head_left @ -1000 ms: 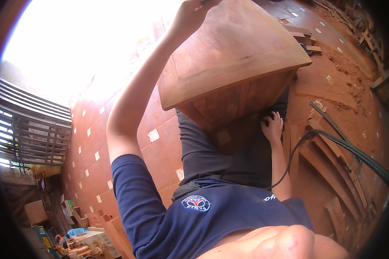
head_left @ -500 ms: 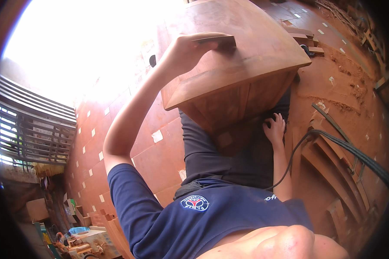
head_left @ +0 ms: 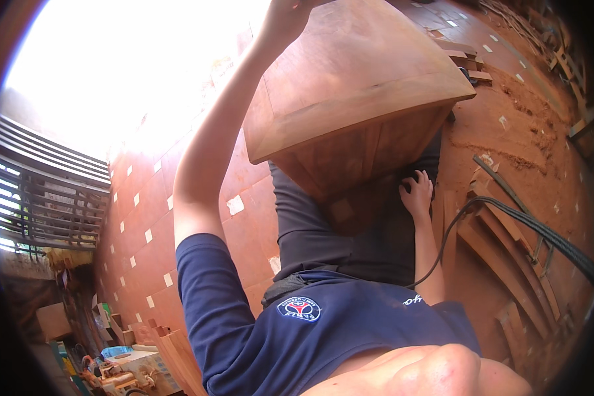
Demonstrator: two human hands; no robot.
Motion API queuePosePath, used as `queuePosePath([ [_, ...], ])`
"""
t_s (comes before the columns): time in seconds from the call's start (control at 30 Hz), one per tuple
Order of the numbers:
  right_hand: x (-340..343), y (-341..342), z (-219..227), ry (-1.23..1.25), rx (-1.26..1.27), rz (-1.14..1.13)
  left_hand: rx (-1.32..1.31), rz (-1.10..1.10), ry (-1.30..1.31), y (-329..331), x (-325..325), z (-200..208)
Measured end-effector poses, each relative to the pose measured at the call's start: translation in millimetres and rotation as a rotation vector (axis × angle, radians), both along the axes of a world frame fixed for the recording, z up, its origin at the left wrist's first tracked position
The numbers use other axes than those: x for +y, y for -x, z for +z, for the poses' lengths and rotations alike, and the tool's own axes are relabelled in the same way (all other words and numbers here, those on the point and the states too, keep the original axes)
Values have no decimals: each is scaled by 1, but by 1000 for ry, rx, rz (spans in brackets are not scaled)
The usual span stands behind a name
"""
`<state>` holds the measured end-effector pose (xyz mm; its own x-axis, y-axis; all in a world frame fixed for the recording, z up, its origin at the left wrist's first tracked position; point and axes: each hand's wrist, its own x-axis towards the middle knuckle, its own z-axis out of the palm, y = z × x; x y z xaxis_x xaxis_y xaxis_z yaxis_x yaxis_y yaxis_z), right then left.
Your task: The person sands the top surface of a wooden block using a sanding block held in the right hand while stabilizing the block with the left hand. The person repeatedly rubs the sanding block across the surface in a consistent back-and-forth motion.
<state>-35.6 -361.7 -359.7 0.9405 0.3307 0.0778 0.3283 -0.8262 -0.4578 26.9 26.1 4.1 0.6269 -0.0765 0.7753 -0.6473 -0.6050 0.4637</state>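
A brown wooden box-like piece (head_left: 369, 63) with a broad, slightly domed top and an overhanging edge stands between my legs. My left hand (head_left: 287, 16) is over the far left of that top, cut off by the upper edge of the view. Only a sliver of the thin dark flat piece (head_left: 322, 2) in its fingers shows; half a second ago it lay flat on the wood under that hand. My right hand (head_left: 417, 193) rests by my right thigh, just below the box's right side, its fingers loosely curled and apart with nothing in them.
A black cable (head_left: 541, 234) runs from my waist to the right, over curved wooden strips (head_left: 501, 264) on the floor. Sawdust (head_left: 528, 132) and wood offcuts (head_left: 465, 59) lie at the far right. A slatted grille (head_left: 46, 188) stands at left, a cluttered bench (head_left: 138, 369) at lower left.
My left hand has moved away from me across the top, up to the view's upper edge, with the dark flat piece in it. My right hand has stayed in nearly the same place.
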Motion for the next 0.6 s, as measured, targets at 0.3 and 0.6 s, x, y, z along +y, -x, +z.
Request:
queuePosePath([
  [0.3, 1, -3, -2, 4, -4, 10, 185, 128, -225, -41, 30, -40],
  [0.6, 0, -2, 0, -34, -7, 11, 423, 131, -103, 100, -68, 7],
])
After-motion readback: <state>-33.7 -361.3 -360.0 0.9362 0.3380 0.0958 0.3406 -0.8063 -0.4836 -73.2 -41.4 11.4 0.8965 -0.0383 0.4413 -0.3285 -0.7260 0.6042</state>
